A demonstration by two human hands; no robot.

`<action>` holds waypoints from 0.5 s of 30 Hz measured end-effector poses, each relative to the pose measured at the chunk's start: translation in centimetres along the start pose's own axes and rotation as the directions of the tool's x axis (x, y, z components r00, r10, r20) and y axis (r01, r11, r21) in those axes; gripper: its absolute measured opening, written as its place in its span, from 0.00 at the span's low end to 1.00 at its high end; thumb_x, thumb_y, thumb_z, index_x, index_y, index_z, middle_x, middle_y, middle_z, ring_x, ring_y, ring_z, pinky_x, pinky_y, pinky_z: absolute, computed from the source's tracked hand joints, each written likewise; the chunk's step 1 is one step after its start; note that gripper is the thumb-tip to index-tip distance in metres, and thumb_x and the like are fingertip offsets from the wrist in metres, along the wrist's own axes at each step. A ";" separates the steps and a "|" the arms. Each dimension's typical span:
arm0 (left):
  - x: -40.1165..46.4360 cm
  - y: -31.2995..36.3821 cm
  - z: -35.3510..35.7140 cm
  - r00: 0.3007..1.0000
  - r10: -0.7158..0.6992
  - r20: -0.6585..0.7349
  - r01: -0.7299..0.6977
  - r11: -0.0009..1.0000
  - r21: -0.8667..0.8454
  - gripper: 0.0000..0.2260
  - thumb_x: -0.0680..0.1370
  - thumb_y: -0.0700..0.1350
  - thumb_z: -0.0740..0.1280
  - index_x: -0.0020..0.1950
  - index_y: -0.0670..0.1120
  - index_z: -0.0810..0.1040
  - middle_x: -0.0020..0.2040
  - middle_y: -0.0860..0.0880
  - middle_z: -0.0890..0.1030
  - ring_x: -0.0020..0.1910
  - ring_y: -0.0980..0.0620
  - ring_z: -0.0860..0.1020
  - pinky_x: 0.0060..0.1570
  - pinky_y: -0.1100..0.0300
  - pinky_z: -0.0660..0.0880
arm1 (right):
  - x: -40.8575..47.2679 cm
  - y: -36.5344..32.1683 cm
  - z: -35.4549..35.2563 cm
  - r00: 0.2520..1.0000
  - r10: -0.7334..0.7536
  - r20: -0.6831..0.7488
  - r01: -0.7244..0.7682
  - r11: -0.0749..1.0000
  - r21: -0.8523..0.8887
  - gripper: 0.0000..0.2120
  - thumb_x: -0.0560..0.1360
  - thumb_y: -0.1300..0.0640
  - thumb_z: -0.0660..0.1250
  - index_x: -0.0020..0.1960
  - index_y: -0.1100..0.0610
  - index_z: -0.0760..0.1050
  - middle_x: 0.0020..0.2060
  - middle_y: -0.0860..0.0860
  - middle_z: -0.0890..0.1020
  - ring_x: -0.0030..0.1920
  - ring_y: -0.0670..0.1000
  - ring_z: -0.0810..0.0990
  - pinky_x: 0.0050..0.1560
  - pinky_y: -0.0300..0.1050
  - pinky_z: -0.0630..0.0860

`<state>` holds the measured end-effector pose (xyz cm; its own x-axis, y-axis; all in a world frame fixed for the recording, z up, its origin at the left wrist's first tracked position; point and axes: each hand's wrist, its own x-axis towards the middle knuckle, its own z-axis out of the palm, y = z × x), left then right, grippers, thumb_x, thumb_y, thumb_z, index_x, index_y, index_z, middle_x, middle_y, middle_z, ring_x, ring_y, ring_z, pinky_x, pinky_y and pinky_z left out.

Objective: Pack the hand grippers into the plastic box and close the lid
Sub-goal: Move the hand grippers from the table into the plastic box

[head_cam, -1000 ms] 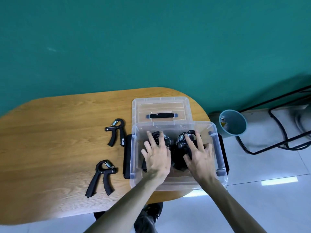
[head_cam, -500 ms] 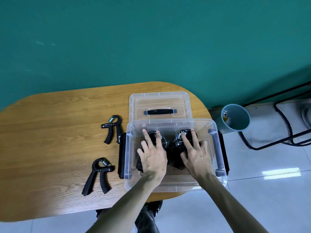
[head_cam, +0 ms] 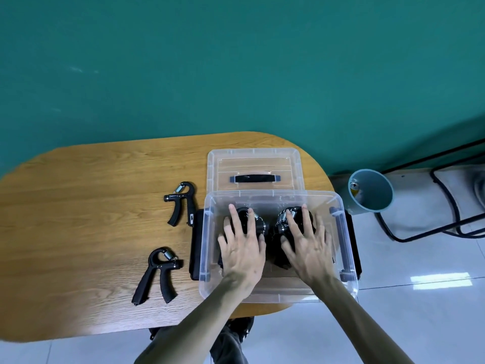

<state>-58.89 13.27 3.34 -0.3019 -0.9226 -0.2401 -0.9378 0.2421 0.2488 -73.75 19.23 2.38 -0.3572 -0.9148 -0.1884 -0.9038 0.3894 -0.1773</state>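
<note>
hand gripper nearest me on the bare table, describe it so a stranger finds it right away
Start at the wooden table and look left of the clear plastic box. Two black hand grippers lie there on bare wood; it is the near hand gripper. Its handles splay toward the table's near edge, unlike the far hand gripper beside the lid.

I can read no text anywhere; the far hand gripper (head_cam: 181,203) carries a faint pale marking on its crossbar, too small and blurred for me to make out.
</note>
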 end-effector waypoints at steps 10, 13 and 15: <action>0.2 -5.4 -4.7 0.975 0.131 -0.181 -0.144 0.988 -0.061 0.23 0.83 0.52 0.50 0.79 0.50 0.59 0.79 0.46 0.63 0.74 0.45 0.64 0.69 0.46 0.65 | 0.9 -8.8 -3.0 0.962 -0.202 -0.184 0.232 0.960 0.159 0.23 0.83 0.50 0.56 0.77 0.54 0.63 0.77 0.55 0.62 0.73 0.60 0.64 0.71 0.57 0.67; 0.5 -9.0 -5.8 0.975 0.073 -0.212 -0.098 0.989 -0.110 0.23 0.84 0.51 0.51 0.80 0.49 0.57 0.81 0.47 0.58 0.76 0.46 0.62 0.70 0.46 0.63 | 1.8 -12.8 -3.8 0.949 -0.246 -0.197 0.286 0.936 0.204 0.22 0.83 0.53 0.56 0.76 0.55 0.62 0.77 0.55 0.61 0.73 0.59 0.64 0.71 0.55 0.67; 0.4 -11.8 -6.2 0.977 0.046 -0.206 -0.072 0.990 -0.118 0.23 0.84 0.51 0.52 0.80 0.49 0.56 0.81 0.46 0.56 0.77 0.46 0.60 0.71 0.46 0.63 | 2.2 -15.7 -3.8 0.937 -0.287 -0.197 0.325 0.923 0.205 0.22 0.83 0.54 0.57 0.75 0.56 0.62 0.77 0.55 0.62 0.72 0.59 0.65 0.70 0.55 0.68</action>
<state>-46.87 8.17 6.11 -0.3031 -0.9525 -0.0299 -0.8870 0.2705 0.3741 -61.26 10.65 8.44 -0.1223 -0.9904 0.0649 -0.9022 0.0837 -0.4231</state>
